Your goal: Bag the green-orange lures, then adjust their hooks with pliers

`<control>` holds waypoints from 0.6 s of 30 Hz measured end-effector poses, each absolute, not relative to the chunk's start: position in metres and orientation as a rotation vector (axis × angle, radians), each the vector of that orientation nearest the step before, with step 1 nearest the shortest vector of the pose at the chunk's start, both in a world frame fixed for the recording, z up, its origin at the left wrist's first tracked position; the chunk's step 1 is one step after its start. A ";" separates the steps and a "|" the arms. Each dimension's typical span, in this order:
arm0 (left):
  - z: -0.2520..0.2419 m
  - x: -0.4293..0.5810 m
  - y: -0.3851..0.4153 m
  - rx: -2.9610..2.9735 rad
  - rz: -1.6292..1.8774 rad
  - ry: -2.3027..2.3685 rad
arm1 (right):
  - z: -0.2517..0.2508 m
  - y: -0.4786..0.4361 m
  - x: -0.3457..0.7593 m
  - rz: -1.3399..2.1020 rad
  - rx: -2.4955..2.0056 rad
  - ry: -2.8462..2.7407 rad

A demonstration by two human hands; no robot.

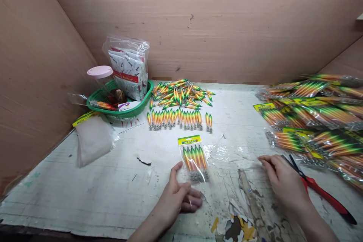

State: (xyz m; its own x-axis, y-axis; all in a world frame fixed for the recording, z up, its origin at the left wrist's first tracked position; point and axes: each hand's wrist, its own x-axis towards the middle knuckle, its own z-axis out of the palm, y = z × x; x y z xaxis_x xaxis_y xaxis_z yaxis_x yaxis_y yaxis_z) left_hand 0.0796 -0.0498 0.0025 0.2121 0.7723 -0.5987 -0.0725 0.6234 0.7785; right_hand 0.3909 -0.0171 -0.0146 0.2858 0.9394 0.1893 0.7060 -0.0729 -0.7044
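Note:
A clear packet of orange-green fishing lures (194, 157) with a yellow header card lies flat on the worn white table (119, 181). My left hand (178, 197) rests just below its left corner, thumb raised beside the packet, fingers curled under and holding nothing I can see. My right hand (283, 181) lies palm down to the right, fingertips pinched on the edge of a clear plastic sheet (241, 154). Red-handled scissors (320, 191) lie right beside that hand.
Loose lures lie in a pile (181, 93) and a neat row (176, 119) further back. A green basket (124, 102) with a bag of sachets and a pink-lidded jar stands at the back left, empty bags (93, 140) before it. Filled packets (314, 121) are heaped at right. Wooden walls enclose the table.

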 end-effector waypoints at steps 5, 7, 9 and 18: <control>-0.006 0.042 -0.049 2.048 0.686 1.497 | -0.004 -0.024 0.377 -0.139 -1.558 -2.127; -0.008 0.037 -0.041 2.588 0.832 1.248 | 0.000 -0.029 0.349 -0.248 -1.190 -2.409; -0.007 0.041 -0.032 2.941 0.944 0.909 | 0.002 -0.030 0.321 -0.287 -0.824 -2.589; -0.019 0.051 -0.024 2.747 1.253 0.722 | -0.005 -0.026 0.298 0.219 -0.578 -2.450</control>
